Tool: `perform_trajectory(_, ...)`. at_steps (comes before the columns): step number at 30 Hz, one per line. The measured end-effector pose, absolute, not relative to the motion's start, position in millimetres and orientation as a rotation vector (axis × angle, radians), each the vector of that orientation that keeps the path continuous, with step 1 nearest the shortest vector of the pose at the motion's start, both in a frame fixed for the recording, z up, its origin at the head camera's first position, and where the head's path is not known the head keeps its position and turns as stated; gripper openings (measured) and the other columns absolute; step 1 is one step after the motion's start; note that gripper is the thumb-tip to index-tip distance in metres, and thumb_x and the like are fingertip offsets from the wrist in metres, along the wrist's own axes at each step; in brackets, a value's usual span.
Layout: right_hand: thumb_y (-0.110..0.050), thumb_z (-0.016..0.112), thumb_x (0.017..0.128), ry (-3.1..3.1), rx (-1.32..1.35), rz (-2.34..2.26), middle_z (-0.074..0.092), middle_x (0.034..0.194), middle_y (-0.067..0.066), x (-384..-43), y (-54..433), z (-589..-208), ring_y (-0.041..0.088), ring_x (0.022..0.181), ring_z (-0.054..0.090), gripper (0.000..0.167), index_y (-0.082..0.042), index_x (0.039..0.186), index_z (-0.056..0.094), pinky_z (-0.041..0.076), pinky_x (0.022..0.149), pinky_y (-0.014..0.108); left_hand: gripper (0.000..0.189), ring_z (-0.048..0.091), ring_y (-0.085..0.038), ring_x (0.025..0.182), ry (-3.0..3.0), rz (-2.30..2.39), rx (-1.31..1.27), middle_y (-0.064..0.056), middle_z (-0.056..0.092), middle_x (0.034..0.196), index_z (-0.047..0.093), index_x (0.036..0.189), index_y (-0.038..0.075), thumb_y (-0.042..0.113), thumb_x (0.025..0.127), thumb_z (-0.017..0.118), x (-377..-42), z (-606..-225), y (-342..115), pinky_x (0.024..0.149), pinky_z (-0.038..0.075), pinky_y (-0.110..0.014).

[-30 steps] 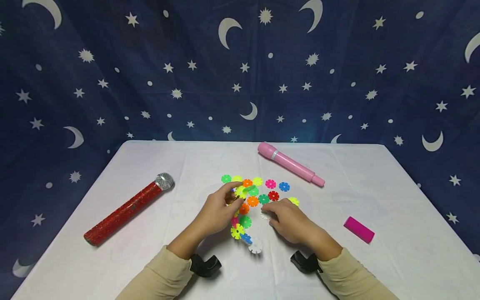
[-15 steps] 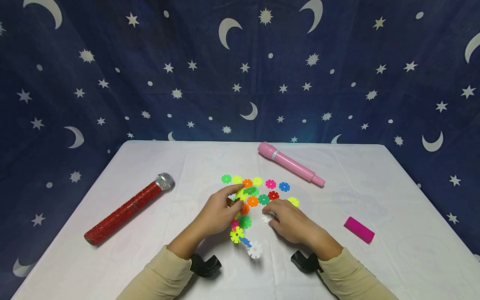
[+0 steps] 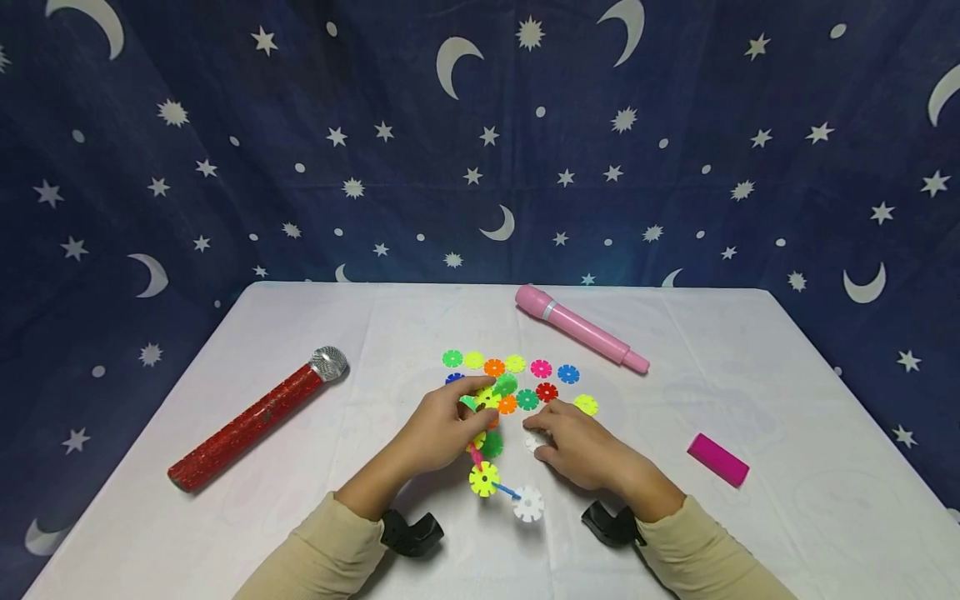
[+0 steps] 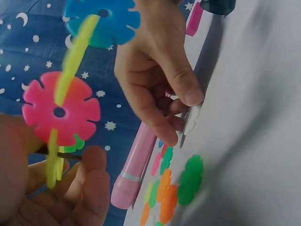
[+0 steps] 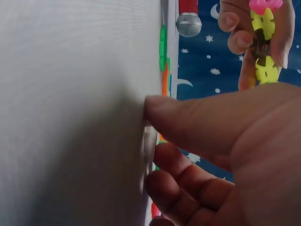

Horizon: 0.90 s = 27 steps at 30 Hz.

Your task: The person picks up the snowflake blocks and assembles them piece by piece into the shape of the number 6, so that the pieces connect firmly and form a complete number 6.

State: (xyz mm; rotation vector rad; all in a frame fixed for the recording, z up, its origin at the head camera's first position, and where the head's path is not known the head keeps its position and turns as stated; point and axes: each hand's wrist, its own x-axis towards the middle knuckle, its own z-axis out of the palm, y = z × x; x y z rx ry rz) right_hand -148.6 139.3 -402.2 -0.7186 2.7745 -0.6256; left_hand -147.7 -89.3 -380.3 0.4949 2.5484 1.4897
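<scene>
My left hand [image 3: 442, 427] pinches a chain of slotted flower discs above the table. In the left wrist view the chain includes a pink disc [image 4: 40, 110], a blue disc [image 4: 124, 23] and yellow ones seen edge-on. A dark brown piece [image 5: 261, 47] sits between the fingers. The chain's near end hangs toward me with a yellow disc [image 3: 484, 479] and a white end disc [image 3: 528, 504]. On the table to the right, my right hand [image 3: 588, 446] has thumb and fingertips at the edges of a loose white disc [image 4: 192, 120], partly hidden by the fingers.
Several loose discs lie beyond the hands, among them a red disc [image 3: 547, 392] and a blue disc [image 3: 568, 374]. A pink microphone-shaped toy [image 3: 585, 330] is behind them. A red microphone [image 3: 258, 419] lies left, a magenta cylinder [image 3: 717, 460] right.
My left hand has shifted slightly toward me and right. The chain's hanging end has swung right, nearer the right hand. The right hand has stayed at the loose white disc.
</scene>
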Motion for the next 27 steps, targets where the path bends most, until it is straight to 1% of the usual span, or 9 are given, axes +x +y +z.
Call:
perform_trajectory(3,-0.012,0.076,0.088,2.770,-0.738,-0.630,0.058,0.104,0.002,-148.4,139.6,-401.8,0.015,0.094,0.052,0.039,-0.003,0.125,0.068,0.050,0.084,0.037,0.045,0.059,-0.012,0.068,2.543,1.464,0.509,-0.005,0.063,0.121,0.058,0.138,0.008,0.020,0.095,0.069,-147.8,-381.4,-88.5,0.056,0.049,-0.026)
perform_trajectory(5,-0.011,0.076,0.087,2.765,-0.730,-0.646,0.057,0.102,0.000,-148.4,140.5,-401.3,0.014,0.092,0.051,0.036,-0.003,0.122,0.069,0.050,0.083,0.036,0.044,0.059,-0.013,0.068,2.545,1.464,0.513,-0.005,0.064,0.120,0.059,0.137,0.008,0.018,0.095,0.069,-147.7,-381.8,-88.2,0.056,0.049,-0.026)
perform_trajectory(8,-0.010,0.077,0.086,2.752,-0.717,-0.682,0.055,0.097,-0.002,-148.8,142.8,-400.6,0.013,0.089,0.050,0.027,-0.007,0.111,0.071,0.049,0.081,0.035,0.043,0.058,-0.014,0.069,2.557,1.457,0.532,-0.002,0.066,0.109,0.060,0.136,0.007,0.015,0.095,0.069,-147.3,-382.1,-88.1,0.057,0.049,-0.026)
perform_trajectory(11,-0.009,0.078,0.084,2.733,-0.718,-0.715,0.051,0.092,-0.004,-149.9,144.8,-400.6,0.013,0.086,0.049,0.020,-0.013,0.101,0.068,0.048,0.077,0.033,0.042,0.057,-0.016,0.071,2.570,1.430,0.559,0.002,0.065,0.098,0.061,0.136,0.009,0.015,0.095,0.068,-146.7,-381.8,-88.4,0.058,0.050,-0.026)
perform_trajectory(14,-0.009,0.077,0.086,2.745,-0.744,-0.801,0.051,0.087,-0.007,-151.0,145.9,-400.9,0.012,0.082,0.049,0.017,-0.015,0.097,0.065,0.047,0.073,0.029,0.041,0.057,-0.017,0.072,2.570,1.418,0.574,0.005,0.065,0.092,0.061,0.137,0.012,0.016,0.096,0.067,-145.9,-381.6,-89.2,0.059,0.050,-0.026)
perform_trajectory(17,-0.009,0.076,0.088,2.785,-0.770,-1.068,0.058,0.085,-0.009,-152.0,146.7,-399.4,0.011,0.077,0.054,0.014,-0.010,0.100,0.069,0.050,0.070,0.027,0.040,0.058,-0.017,0.069,2.558,1.431,0.585,0.004,0.068,0.089,0.062,0.135,0.012,0.015,0.096,0.067,-145.6,-382.0,-89.6,0.059,0.051,-0.026)
perform_trajectory(20,-0.007,0.076,0.089,2.744,-0.732,-1.460,0.065,0.081,-0.004,-151.9,147.3,-395.9,0.015,0.069,0.061,0.017,-0.003,0.104,0.070,0.053,0.064,0.026,0.038,0.058,-0.015,0.067,2.556,1.426,0.600,0.003,0.068,0.085,0.063,0.134,0.010,0.014,0.096,0.068,-146.1,-381.6,-89.3,0.059,0.051,-0.027)
perform_trajectory(22,-0.004,0.074,0.089,2.644,-0.681,-1.700,0.067,0.081,0.003,-151.3,147.2,-392.8,0.016,0.065,0.065,0.020,0.003,0.107,0.069,0.056,0.062,0.027,0.038,0.057,-0.014,0.067,2.558,1.419,0.614,0.003,0.066,0.084,0.063,0.133,0.010,0.014,0.095,0.068,-146.7,-381.5,-89.1,0.059,0.050,-0.027)
perform_trajectory(27,0.004,0.065,0.093,2.370,-0.569,-1.980,0.066,0.089,0.020,-150.3,147.5,-386.9,0.016,0.070,0.071,0.025,0.015,0.116,0.063,0.059,0.068,0.033,0.041,0.055,-0.015,0.072,2.568,1.424,0.647,-0.002,0.064,0.106,0.060,0.134,0.007,0.013,0.095,0.069,-146.7,-381.2,-89.5,0.057,0.047,-0.026)
